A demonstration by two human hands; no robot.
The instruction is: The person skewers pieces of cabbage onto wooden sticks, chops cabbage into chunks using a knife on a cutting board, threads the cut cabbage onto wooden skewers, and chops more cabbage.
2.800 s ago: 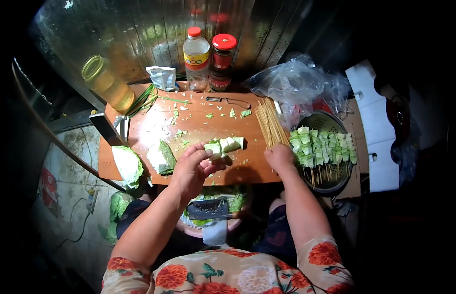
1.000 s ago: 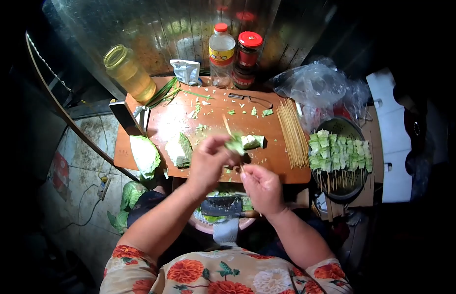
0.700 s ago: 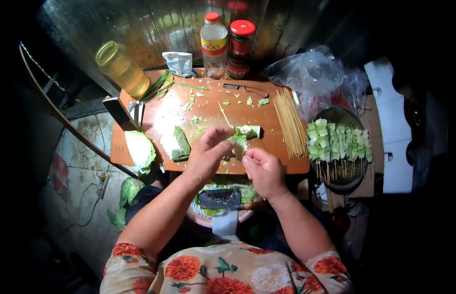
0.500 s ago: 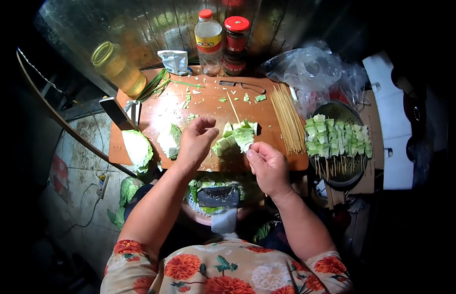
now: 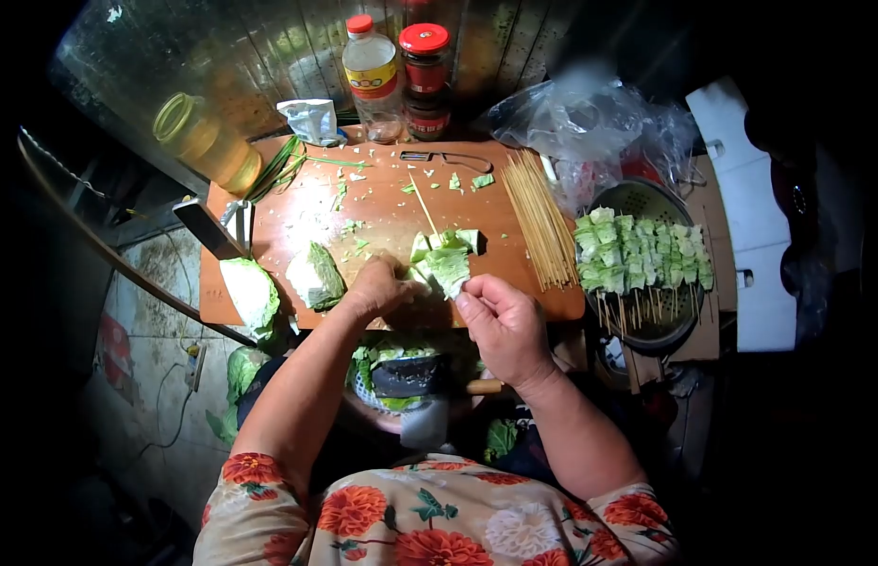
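My left hand point(image 5: 380, 286) is low over the orange-brown board point(image 5: 363, 212), its fingertips closed round pale cabbage pieces near the front edge. To its right my right hand point(image 5: 503, 325) pinches the lower end of a thin wooden skewer, whose pointed end point(image 5: 423, 203) sticks up past a green cabbage leaf piece point(image 5: 448, 269). More cut cabbage point(image 5: 467, 241) lies just behind that leaf. Left of my hands rest a cabbage chunk point(image 5: 316, 275) and a larger cabbage wedge point(image 5: 251, 292).
Bare skewers point(image 5: 538, 222) lie at the board's right, beside a colander point(image 5: 651, 198) bearing loaded cabbage skewers point(image 5: 642, 250). A peeler point(image 5: 446, 158), bottle point(image 5: 372, 80), red-lidded jars point(image 5: 426, 75), yellow jar point(image 5: 208, 146) and phone point(image 5: 208, 229) stand or lie around. A cleaver point(image 5: 410, 375) is below the board.
My right hand has left the bare skewers and now holds one with a leaf piece on it. My left hand has let go of that leaf and moved down to the cut pieces.
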